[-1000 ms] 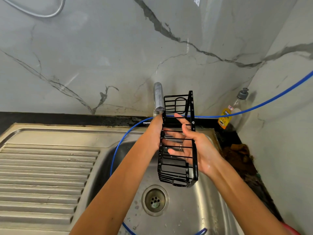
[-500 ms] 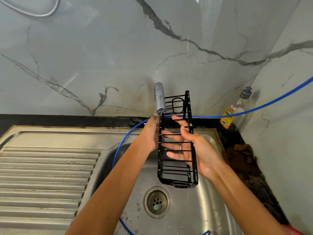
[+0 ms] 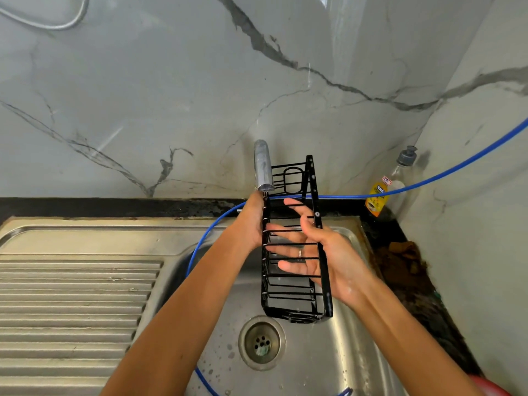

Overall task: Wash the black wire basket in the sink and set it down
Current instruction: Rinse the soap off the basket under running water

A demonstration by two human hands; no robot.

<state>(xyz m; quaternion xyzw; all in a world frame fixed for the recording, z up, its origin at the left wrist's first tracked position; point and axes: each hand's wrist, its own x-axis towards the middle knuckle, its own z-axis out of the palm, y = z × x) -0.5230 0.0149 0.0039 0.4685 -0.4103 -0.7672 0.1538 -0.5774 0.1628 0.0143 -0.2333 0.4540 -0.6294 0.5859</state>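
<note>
The black wire basket [image 3: 294, 298] hangs upright and lengthwise over the steel sink [image 3: 320, 361], just under the chrome tap [image 3: 263, 167]. My left hand [image 3: 251, 221] grips its left edge near the top, with the fingers hidden behind the wires. My right hand [image 3: 317, 247] lies against the basket's right side, its straight fingers spread flat behind the wire rungs. The basket's lower end sits just above the drain [image 3: 261, 342]. I cannot tell whether water is running.
A ribbed steel draining board [image 3: 74, 304] lies to the left. A blue hose [image 3: 445, 174] crosses behind the tap and loops down into the sink. A soap bottle [image 3: 388, 187] stands in the right corner above brown grime [image 3: 403, 264]. Marble walls close the back and right.
The basket has turned slightly more upright and shifted a little toward the drain. My right fingers have slid along the rungs. My left hand keeps its grip.
</note>
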